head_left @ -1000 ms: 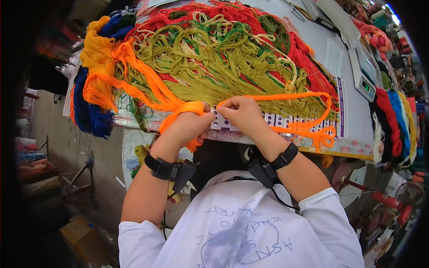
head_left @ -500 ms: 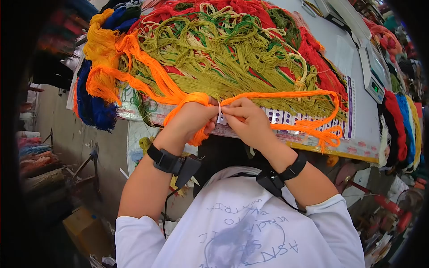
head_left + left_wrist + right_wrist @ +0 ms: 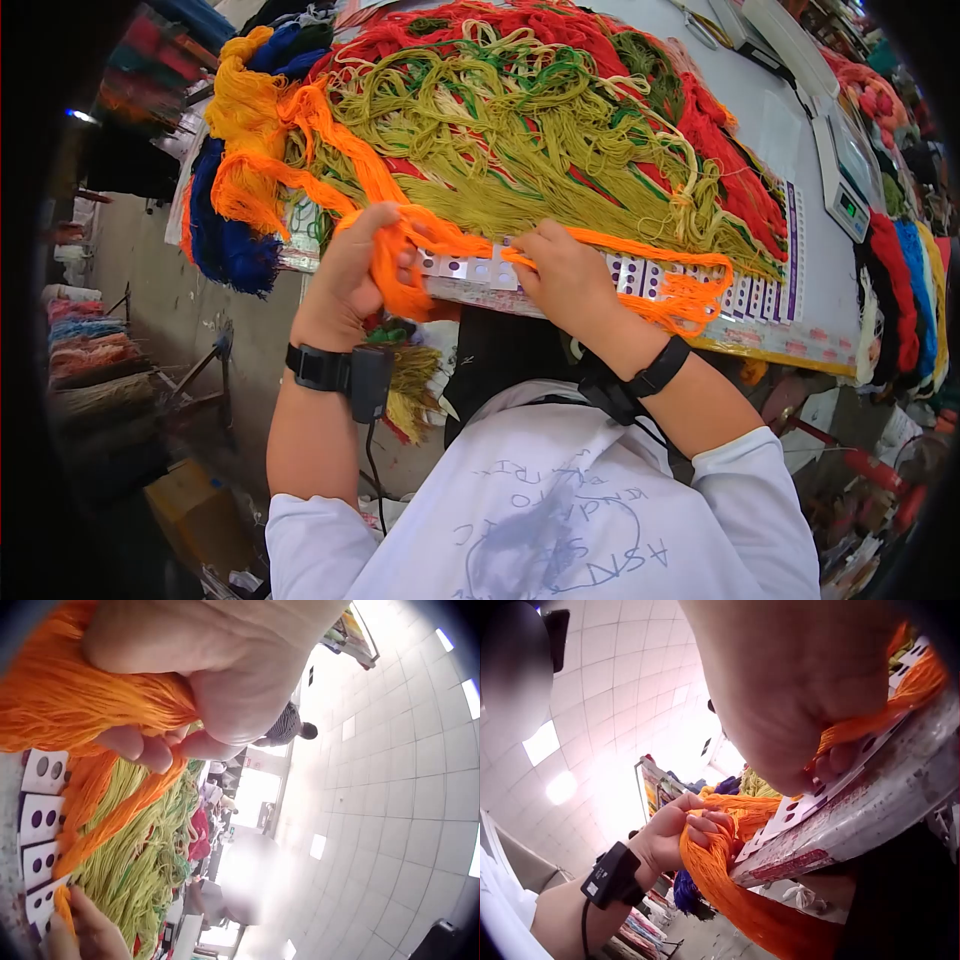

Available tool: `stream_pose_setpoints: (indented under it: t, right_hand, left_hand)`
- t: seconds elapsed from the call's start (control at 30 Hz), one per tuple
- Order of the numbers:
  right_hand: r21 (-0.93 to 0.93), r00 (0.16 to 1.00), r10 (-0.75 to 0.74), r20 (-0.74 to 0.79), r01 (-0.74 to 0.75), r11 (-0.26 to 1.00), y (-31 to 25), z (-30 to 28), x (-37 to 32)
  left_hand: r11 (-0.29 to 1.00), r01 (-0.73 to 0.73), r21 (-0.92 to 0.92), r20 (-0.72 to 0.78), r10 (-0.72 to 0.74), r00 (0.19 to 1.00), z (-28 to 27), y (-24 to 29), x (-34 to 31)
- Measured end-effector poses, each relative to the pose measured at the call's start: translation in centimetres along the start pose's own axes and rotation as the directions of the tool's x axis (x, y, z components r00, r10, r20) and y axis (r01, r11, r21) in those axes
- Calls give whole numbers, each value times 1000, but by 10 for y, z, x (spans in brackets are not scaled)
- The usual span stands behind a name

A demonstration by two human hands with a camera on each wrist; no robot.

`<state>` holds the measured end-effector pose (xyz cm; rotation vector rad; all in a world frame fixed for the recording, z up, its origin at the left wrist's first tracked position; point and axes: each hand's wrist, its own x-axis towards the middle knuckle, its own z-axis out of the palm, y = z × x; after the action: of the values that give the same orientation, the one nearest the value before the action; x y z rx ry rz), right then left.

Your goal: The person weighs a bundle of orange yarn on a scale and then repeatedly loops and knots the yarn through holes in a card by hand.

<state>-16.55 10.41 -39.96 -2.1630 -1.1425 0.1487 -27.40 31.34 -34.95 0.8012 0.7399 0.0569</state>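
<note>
My left hand (image 3: 362, 265) grips a thick skein of orange yarn (image 3: 90, 697); a loop of it hangs below the fingers. To the right, my right hand (image 3: 568, 272) pinches the orange yarn's other stretch (image 3: 877, 720) at a white card (image 3: 503, 268) with dark round marks, by the table's front edge. Strands run between the two hands above a row of such cards (image 3: 39, 817). From the right hand the yarn continues in a long loop (image 3: 690, 285) lying over more cards. The right fingertips partly hide the yarn and card there.
A big heap of olive, green and red yarn (image 3: 500, 130) covers the table behind the hands. Yellow-orange yarn (image 3: 245, 100) and dark blue yarn (image 3: 230, 230) hang at the left edge. A digital scale (image 3: 845, 190) stands at the right, with hanging skeins (image 3: 905, 290) beyond it.
The hands were together at a white card; now the left hand has moved left and turned, drawing apart with the orange skein. The right hand stays near the card, slightly farther right.
</note>
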Motion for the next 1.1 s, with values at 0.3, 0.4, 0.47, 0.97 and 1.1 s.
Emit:
stream_pose_setpoints:
  t: [0.3, 0.4, 0.47, 0.97, 1.1]
  right_hand:
    - [-46, 997, -38, 67, 41, 998, -4, -17, 15]
    - [514, 968, 166, 188, -241, 823, -6, -27, 16]
    - [682, 961, 107, 255, -257, 684, -14, -42, 20]
    - [289, 978, 205, 41, -208, 935, 5, 2, 13]
    - [286, 976, 212, 51, -218, 933, 9, 0, 12]
  left_hand:
    - [921, 377, -103, 526, -271, 806, 23, -23, 3]
    - [910, 212, 357, 396, -353, 848, 38, -30, 14]
    - [855, 185, 484, 276, -350, 895, 48, -37, 17]
    - [973, 168, 159, 192, -197, 961, -41, 16, -13]
    - [987, 153, -53, 178, -141, 974, -132, 24, -33]
